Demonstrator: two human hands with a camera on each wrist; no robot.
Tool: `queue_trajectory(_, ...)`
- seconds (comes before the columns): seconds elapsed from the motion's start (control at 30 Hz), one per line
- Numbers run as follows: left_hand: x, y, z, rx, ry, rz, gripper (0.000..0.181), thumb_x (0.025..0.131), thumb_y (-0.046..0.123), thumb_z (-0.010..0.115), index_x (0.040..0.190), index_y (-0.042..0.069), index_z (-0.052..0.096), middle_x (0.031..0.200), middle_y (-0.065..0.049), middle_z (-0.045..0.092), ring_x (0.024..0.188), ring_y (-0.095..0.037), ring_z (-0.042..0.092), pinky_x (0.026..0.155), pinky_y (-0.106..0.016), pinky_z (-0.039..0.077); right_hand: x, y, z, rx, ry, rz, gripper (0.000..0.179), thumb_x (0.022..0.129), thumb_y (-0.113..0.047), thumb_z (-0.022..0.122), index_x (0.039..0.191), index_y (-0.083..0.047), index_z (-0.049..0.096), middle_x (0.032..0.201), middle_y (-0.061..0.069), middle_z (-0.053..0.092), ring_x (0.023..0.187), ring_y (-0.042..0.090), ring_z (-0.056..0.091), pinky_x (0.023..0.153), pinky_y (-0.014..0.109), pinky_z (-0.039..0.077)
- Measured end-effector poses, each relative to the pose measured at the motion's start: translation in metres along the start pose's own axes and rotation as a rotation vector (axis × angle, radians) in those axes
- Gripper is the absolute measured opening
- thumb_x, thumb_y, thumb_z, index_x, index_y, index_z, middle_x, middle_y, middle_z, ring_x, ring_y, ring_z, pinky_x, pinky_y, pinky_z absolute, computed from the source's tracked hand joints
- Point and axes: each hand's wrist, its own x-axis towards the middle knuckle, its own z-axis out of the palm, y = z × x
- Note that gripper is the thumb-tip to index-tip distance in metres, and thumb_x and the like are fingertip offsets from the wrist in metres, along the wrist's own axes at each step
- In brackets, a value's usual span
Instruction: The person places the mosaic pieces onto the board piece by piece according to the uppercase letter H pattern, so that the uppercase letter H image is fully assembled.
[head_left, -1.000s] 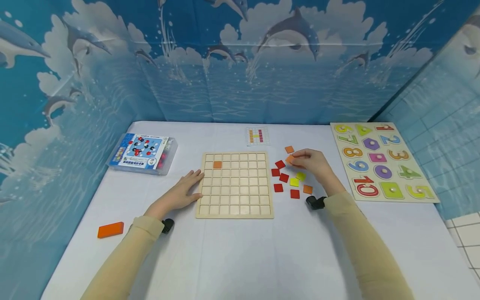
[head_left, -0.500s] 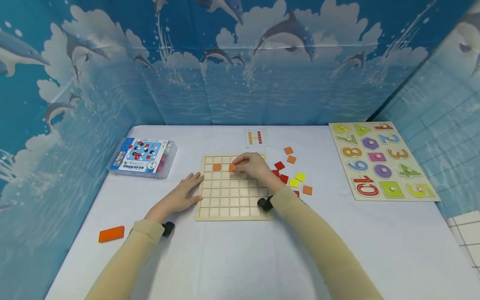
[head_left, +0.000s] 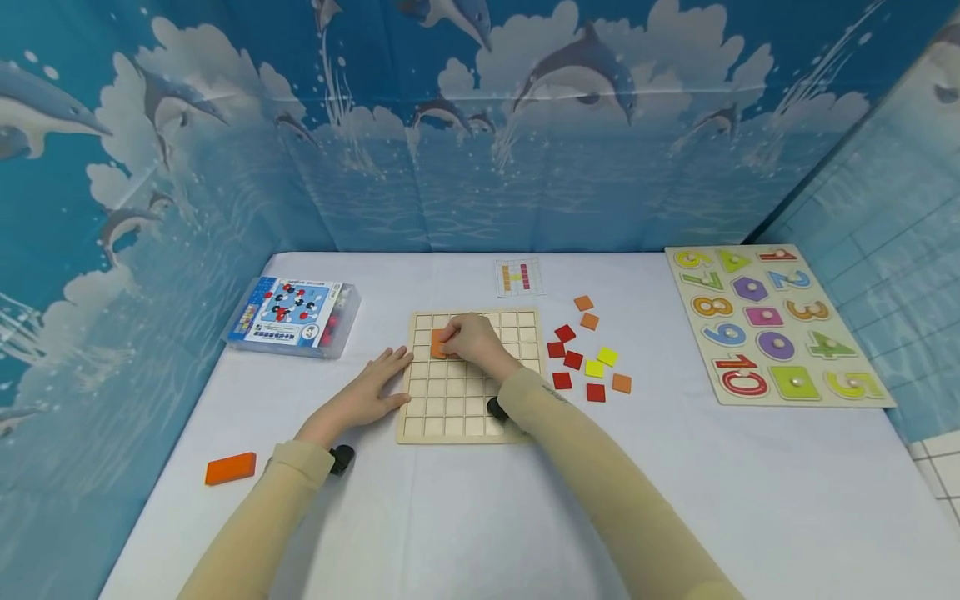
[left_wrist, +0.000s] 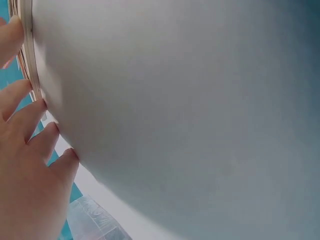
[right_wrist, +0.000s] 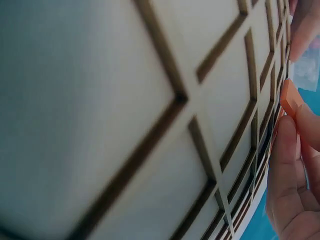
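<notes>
Flat on the table lies a wooden grid board, its cells edged by raised strips. My left hand rests with spread fingers against the board's left edge; the left wrist view shows its fingertips at that edge. Over the upper left cells, my right hand pinches a small square orange tile between thumb and fingers, tilted close to the board. In the head view that tile overlaps the orange tile set in the second row. Red tiles, yellow tiles and orange tiles lie loose right of the board.
A small pattern card lies behind the board. At the back left stands a clear plastic case with a molecule picture. An orange block lies at the front left, and a number puzzle board at the right.
My right hand has gone from the loose tiles leftward onto the board, carrying an orange tile to beside the one placed there. My left hand has kept its place at the board's edge.
</notes>
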Motion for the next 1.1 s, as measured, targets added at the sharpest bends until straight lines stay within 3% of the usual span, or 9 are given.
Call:
queue_trajectory(0.6, -0.001, 0.002, 0.000, -0.006, 0.007, -0.005, 0.071, 0.096, 0.019, 0.063, 0.156, 0.005, 0.026, 0.164, -0.016, 0.017, 0.152, -0.040, 0.006, 0.124, -0.056, 0.007, -0.003, -0.009, 0.007, -0.236, -0.021, -0.074, 0.012, 0.090, -0.001, 0.065, 0.099, -0.003, 0.073, 0.110, 0.011, 0.069, 0.101, 0.024, 0.064, 0.088, 0.034, 0.056)
queue_trajectory(0.83, -0.002, 0.003, 0.001, -0.004, 0.012, -0.010, 0.071, 0.096, 0.019, 0.063, 0.155, 0.005, 0.026, 0.164, -0.017, 0.017, 0.152, -0.040, 0.007, 0.124, -0.056, 0.007, -0.018, -0.002, -0.012, -0.144, -0.065, -0.107, 0.022, 0.092, -0.011, 0.067, 0.113, -0.005, 0.070, 0.110, 0.008, 0.070, 0.100, 0.022, 0.065, 0.086, 0.033, 0.055)
queue_trajectory(1.1, 0.000, 0.004, 0.000, 0.000, 0.007, -0.019, 0.071, 0.096, 0.020, 0.063, 0.155, 0.005, 0.027, 0.164, -0.016, 0.017, 0.153, -0.039, 0.006, 0.125, -0.054, 0.007, -0.053, 0.032, -0.056, -0.037, -0.044, -0.112, 0.029, 0.091, -0.017, 0.070, 0.117, -0.006, 0.069, 0.107, 0.006, 0.071, 0.099, 0.020, 0.066, 0.088, 0.034, 0.055)
